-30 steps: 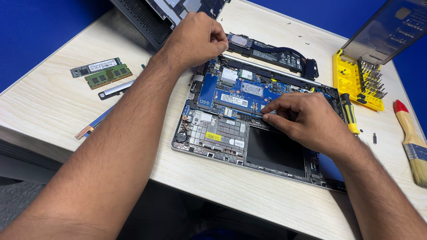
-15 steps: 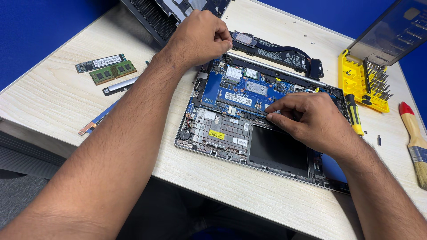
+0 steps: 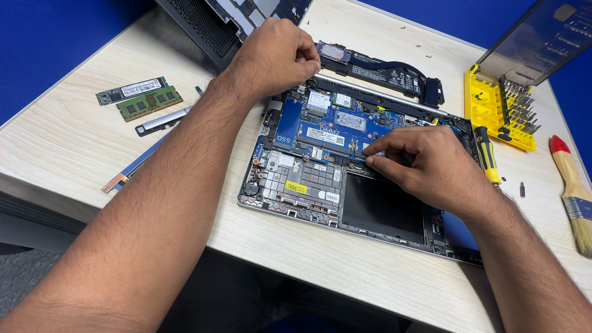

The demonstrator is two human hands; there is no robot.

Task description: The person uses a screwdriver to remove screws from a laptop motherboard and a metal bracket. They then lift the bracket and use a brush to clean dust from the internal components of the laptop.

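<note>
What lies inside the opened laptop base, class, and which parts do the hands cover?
Inside the laptop base: a blue circuit board and an empty black bay. The right hand hides the board's right part; the left hand covers the top-left corner.

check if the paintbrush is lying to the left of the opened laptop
No, the paintbrush lies at the right edge of the desk, beyond the yellow screwdriver bit case, right of the laptop.

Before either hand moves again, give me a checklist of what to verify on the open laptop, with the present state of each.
1. Left hand bracing the top edge of the open laptop: ok, fist rests there.
2. Right hand pinching at the blue board: ok; what it pinches, cannot tell.
3. Screwdriver within reach, lying right of the laptop: ok.
4. Memory modules set apart from the laptop: ok.
5. Loose bit on the table: not ok, unsecured.
</note>
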